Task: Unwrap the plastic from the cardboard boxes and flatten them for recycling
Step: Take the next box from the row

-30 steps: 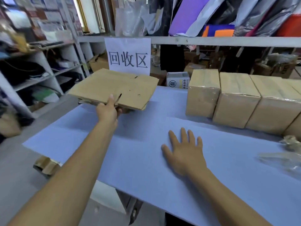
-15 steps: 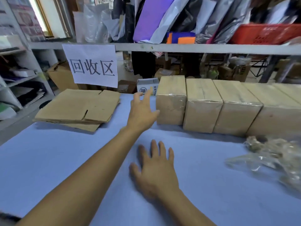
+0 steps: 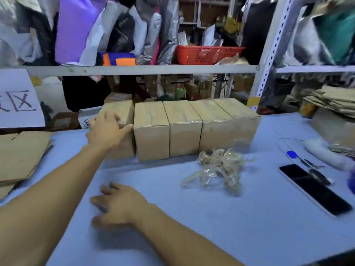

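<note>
A row of five plastic-wrapped cardboard boxes (image 3: pixel 184 129) is seen standing side by side, touching, toward the back of the blue table (image 3: pixel 249 217). The leftmost box (image 3: pixel 123 110) of the row is met by the left hand (image 3: pixel 107 131): fingers lie over its top front edge w/ the thumb at its right front corner, next to the 2nd box; the grip looks laid on rather than clenched, and whether the box is actually clamped can't be told. The right hand (image 3: pixel 119 206) is laid palm-down on the table in front of the row, fingers spread & relaxed, nothing held. A crumpled wad of clear plastic wrap (image 3: pixel 221 167) is found just in front of the row's right end, apart from both hands. Flattened cardboard (image 3: pixel 21 154) is stacked well to the left of the row, under a white paper sign (image 3: pixel 17 100) w/ black characters. To the right of the row, near the table's edge, a dark phone (image 3: pixel 315 189) is laid flat, w/ a blue-handled tool (image 3: pixel 294 156) just behind it; details blurred. Behind the row a metal shelf (image 3: pixel 146 70) is seen, carrying a red basket (image 3: pixel 205 54) & assorted bags.
</note>
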